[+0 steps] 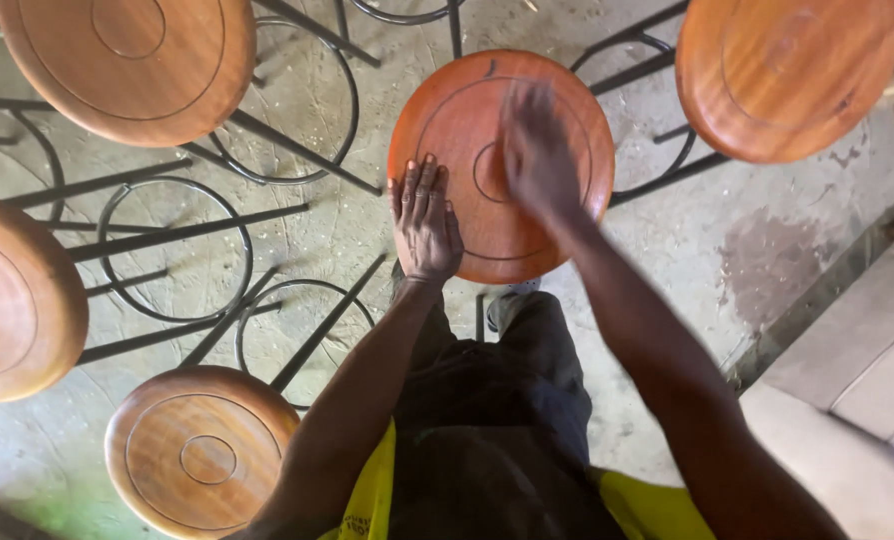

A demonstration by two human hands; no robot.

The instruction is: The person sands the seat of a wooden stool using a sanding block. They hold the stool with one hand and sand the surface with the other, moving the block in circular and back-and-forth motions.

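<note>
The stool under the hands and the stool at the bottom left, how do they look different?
The stool under the hands has an orange-red seat; the bottom-left stool is browner. The left hand lies flat on the first stool's edge and the blurred right hand is over its middle, while nothing touches the bottom-left stool. Both seats are round wood with carved rings.

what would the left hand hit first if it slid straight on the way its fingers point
The left hand lies flat on the near stool seat, fingers pointing across it. It would probably only cross more of that wood; nothing else shows before the far rim.
</note>
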